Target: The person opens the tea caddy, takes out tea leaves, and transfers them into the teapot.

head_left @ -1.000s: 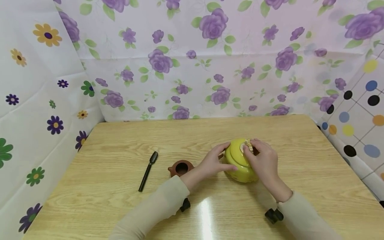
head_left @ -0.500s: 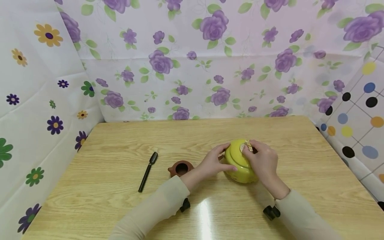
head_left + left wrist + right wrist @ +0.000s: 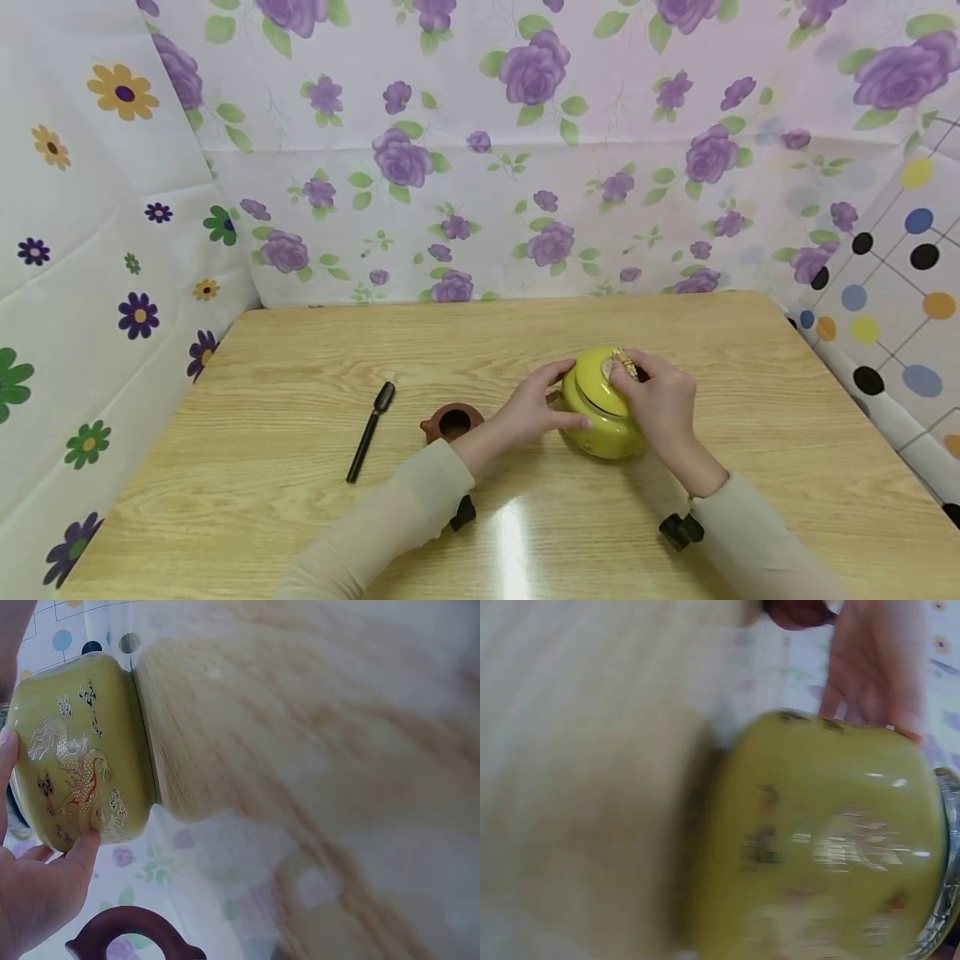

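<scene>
Right hand (image 3: pixel 663 400) pinches the gold knob (image 3: pixel 624 363) of the yellow lid (image 3: pixel 596 379); thumb in front, fingers mostly behind. Left hand (image 3: pixel 531 406) curves round the near-left wall of the yellow dragon-painted jar (image 3: pixel 600 437), thumb low at the front, fingers round the back. So both grips are taken: one clamped on the knob, the other bracing the body. Jar sits on the wood-grain table (image 3: pixel 262 517), directly under the right pinch and just right of the left palm. Lid tilted: a dark gap below the pinch on the front edge, and from the right wrist a silvery band (image 3: pixel 946 825) shows between lid and body, though blurred. Judging by the gloss, glazed ceramic: hard, no give, smooth enough to slip under dry fingers, liable to chip if lid knocks rim. Body probably the heavier part, lid modest. Knob seems the right hold for the lid, being small and textured; the body is best cupped wide at the belly, as the left hand has it. Left of the left grip, partly behind the forearm, a small brown clay teapot (image 3: pixel 456 423), open-topped, likely brittle too; farther left, well apart from both hands, a slim black scoop (image 3: pixel 369 432).
</scene>
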The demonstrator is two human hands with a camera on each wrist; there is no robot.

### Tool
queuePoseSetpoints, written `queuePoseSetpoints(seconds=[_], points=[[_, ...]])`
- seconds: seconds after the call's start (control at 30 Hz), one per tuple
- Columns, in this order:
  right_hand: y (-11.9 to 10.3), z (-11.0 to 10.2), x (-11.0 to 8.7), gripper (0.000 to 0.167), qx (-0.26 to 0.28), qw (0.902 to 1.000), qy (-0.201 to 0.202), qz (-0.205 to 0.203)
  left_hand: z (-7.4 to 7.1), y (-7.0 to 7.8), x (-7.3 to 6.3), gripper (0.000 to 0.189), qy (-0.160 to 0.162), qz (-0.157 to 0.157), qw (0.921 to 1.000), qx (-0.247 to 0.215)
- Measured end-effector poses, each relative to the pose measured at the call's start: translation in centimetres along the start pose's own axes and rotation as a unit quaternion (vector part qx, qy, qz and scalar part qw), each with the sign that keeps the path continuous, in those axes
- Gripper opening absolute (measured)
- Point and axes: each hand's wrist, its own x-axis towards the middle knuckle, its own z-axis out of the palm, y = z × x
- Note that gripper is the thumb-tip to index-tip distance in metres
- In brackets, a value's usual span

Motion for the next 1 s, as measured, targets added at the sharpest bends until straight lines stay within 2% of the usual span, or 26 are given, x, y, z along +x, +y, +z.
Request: queuePoseSetpoints(seconds=[0.13, 0.27, 0.6, 1.0], points=[[-0.6, -0.8, 1.1, 0.012, 0.034, 0.9991, 0.002, 0.025, -0.1, 0.1, 0.0, 0.089, -0.002, 0.004, 1.0000, -0.003], [-0.9, -1.3, 1.7, 0.012, 0.040, 0.9988, -0.007, 0.027, -0.1, 0.0, 0.0, 0.088, 0.000, 0.005, 0.9999, -0.011], [0.8, -2.4, 1.4, 0.015, 0.015, 0.9989, 0.040, 0.020, 0.2, -0.3, 0.0, 0.088, 0.003, 0.006, 0.9998, -0.021], [2.7, -5.6, 0.9, 0.016, 0.003, 0.9987, 0.043, 0.027, 0.2, -0.4, 0.0, 0.087, 0.003, 0.019, 0.9996, -0.021]])
